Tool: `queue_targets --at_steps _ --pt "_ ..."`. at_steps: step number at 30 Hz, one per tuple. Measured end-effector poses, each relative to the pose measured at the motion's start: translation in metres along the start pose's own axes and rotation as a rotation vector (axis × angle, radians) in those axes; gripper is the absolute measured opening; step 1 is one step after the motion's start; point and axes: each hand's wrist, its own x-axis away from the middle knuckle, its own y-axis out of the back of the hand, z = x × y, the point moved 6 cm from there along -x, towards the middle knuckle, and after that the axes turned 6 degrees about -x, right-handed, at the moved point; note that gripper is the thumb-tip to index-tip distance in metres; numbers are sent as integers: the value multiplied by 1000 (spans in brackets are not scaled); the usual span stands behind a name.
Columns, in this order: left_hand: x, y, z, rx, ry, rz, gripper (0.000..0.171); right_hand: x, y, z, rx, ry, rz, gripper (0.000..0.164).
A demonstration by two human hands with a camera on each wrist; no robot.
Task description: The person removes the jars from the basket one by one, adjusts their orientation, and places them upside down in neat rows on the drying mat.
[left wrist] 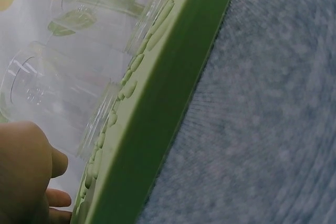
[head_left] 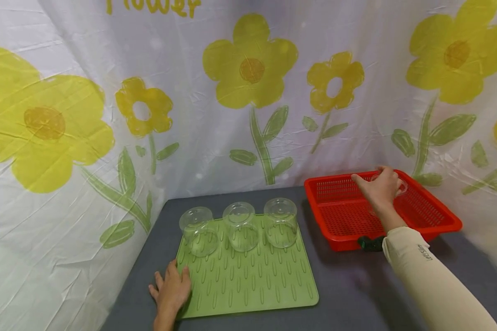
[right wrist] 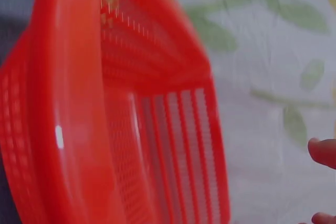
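Your left hand (head_left: 171, 287) spreads at the green mat (head_left: 252, 287)'s left edge; three jars (head_left: 242, 228) line its far edge. Your right hand (head_left: 382, 189) is at a clear cup (head_left: 403, 187) near the red basket (head_left: 342, 242)'s far edge; whether it grips, you can't tell.

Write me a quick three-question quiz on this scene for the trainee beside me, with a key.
1. How many clear jars stand on the green mat?
2. True or false: the right hand is at the red basket.
3. In the head view, which edge of the mat is the left hand at?
A) far
B) left
C) right

Key:
1. Three
2. True
3. B
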Motion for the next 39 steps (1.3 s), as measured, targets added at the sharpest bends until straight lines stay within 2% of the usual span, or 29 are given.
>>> queue_targets --at_steps 7,12,21,28,34,39 --pt "0 -1 4 -4 14 6 68 -13 9 -34 -2 -161 -13 88" --pt "0 -2 6 -8 14 19 71 -20 16 -50 2 -277 -23 100" --pt "0 -3 6 -7 26 40 73 -25 26 -63 39 -416 142 124" --pt "-4 -1 3 -3 14 32 74 -24 30 -75 55 -478 303 127" --pt "-3 -1 1 -29 10 -2 71 -26 30 -79 93 -463 380 123" --pt "-2 -2 2 -26 10 -4 72 -29 25 -79 97 -467 415 124"
